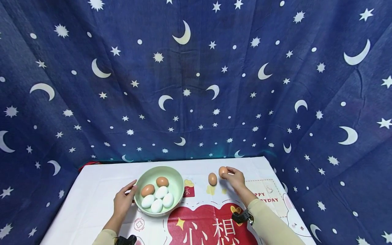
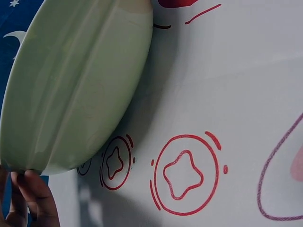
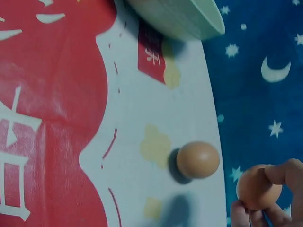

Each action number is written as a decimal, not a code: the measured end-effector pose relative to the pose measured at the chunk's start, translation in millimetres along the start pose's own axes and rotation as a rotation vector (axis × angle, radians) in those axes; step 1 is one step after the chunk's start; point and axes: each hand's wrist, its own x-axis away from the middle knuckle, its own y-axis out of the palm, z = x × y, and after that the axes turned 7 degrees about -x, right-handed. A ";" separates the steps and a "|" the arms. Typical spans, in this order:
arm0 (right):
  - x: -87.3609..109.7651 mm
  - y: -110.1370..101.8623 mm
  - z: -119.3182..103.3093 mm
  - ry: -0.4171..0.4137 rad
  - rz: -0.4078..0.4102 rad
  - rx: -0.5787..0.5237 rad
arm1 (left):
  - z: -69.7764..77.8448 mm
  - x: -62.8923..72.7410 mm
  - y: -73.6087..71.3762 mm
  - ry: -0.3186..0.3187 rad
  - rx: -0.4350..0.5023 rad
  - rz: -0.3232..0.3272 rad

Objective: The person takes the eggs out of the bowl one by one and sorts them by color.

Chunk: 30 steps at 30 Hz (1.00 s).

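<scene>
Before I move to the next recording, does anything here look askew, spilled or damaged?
No, nothing stands out. The bowl stands upright with six eggs in it, a seventh egg lies on the cloth, and the right hand holds an eighth egg; no cracks or spills show.

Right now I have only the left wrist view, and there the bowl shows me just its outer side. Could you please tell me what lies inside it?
Observer: The bowl contains two brown eggs and four white eggs.
Operator: Thank you. And the right hand, which I cannot see: is it holding something?
Observer: Yes, it holds a single brown egg.
Operator: Is there also some egg lying outside the bowl, on the table?
Observer: Yes, one loose egg, also brown, rests on the tablecloth.
</scene>
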 end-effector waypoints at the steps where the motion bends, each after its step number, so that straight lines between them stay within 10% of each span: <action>1: -1.3 -0.5 2.3 0.002 -0.003 0.003 | 0.0 0.1 -0.3 -0.002 0.001 0.003; 30: -29.6 6.1 55.4 0.141 -0.007 -0.014 | 0.9 0.8 0.4 0.008 0.000 0.014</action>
